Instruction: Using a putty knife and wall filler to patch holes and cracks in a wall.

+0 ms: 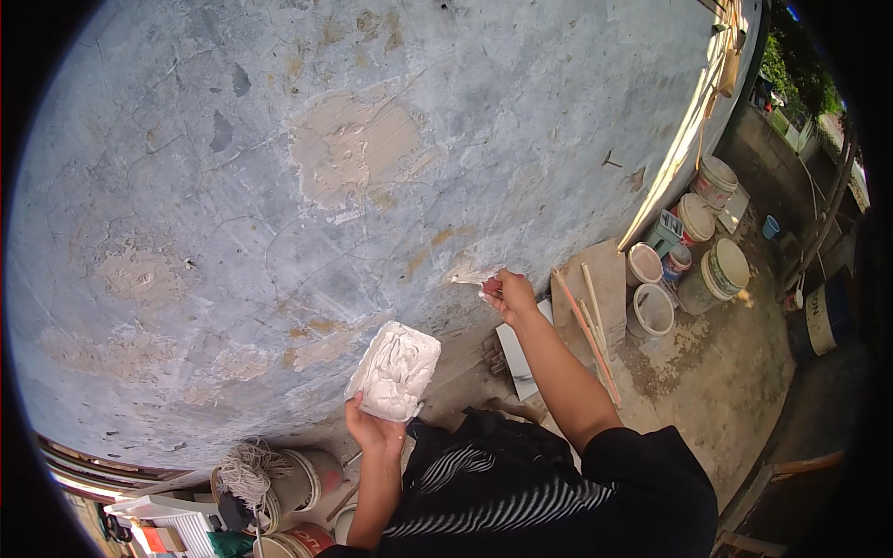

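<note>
My left hand (376,431) grips a shallow rectangular tub (355,379) from below. White putty (400,370), smeared and ridged, fills it. Farther right, the fingers of my right hand (513,298) are closed around the handle of a putty knife (478,277). Its blade, coated with putty, is at the weathered blue-grey wall (521,139); whether it touches is hard to make out. A large beige patch (358,144) shows on the wall above the tub, and a smaller patch (141,273) lies to the left.
Several paint buckets (653,311) stand on the concrete floor at the right. Wooden sticks (590,325) lie on a board (609,279) by the wall. A white panel (521,363) sits below my right forearm. At lower left, a string mop (249,472) rests over buckets.
</note>
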Available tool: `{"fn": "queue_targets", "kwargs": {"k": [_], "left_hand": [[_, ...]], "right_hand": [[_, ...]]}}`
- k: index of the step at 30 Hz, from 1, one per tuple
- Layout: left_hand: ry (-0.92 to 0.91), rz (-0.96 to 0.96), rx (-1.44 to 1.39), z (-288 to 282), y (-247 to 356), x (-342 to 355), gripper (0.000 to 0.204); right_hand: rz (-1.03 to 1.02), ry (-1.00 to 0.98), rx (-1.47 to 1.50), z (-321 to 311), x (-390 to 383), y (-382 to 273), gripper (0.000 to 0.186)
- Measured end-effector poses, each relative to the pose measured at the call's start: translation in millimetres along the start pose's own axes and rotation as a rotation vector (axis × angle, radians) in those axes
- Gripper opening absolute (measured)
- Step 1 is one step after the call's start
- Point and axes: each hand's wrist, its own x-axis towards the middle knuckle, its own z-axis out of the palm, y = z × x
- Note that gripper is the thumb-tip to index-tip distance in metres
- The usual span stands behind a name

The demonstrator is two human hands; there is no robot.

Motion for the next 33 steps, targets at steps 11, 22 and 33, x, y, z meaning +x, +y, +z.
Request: {"fn": "queue_targets", "kwargs": {"k": [11, 22, 33], "left_hand": [[0.038, 0.002, -0.018, -8, 2, 1, 0.074], [0.024, -0.013, -0.023, -5, 2, 1, 0.073], [0.038, -0.030, -0.035, -11, 3, 0, 0.073]], "right_hand": [[0.053, 0.022, 0.132, 4, 7, -5, 0.011], [0.050, 0.074, 0.250, -11, 19, -2, 0.016], [0.088, 0.032, 0.103, 5, 8, -3, 0.009]]}}
